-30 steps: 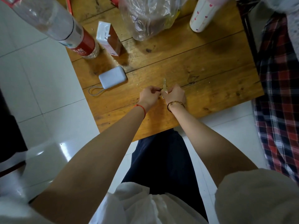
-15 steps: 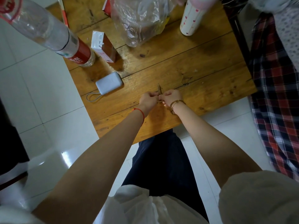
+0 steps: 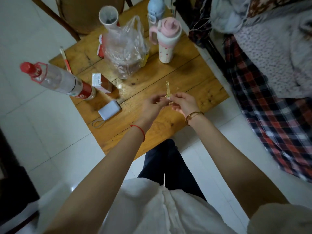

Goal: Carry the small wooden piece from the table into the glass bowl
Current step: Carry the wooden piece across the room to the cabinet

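Note:
A thin, pale wooden piece (image 3: 168, 91), partly in a clear wrapper, stands upright between my two hands above the front part of the wooden table (image 3: 194, 76). My left hand (image 3: 152, 105) pinches it from the left. From the right, my right hand (image 3: 184, 102) grips its lower end. Both hands are off the tabletop. I cannot make out a glass bowl; a clear plastic bag (image 3: 125, 48) with something brown inside sits further back.
A tilted plastic bottle with a red cap (image 3: 57, 80), a small carton (image 3: 102, 82) and a white power bank (image 3: 109, 109) lie left. Behind stand a pink-lidded tumbler (image 3: 167, 41), a blue bottle (image 3: 155, 9) and a paper cup (image 3: 108, 16). A plaid blanket (image 3: 270, 107) borders the right.
Both hands have risen from the tabletop with the piece between them and spread slightly apart. My view has tilted up, so the back of the table now shows.

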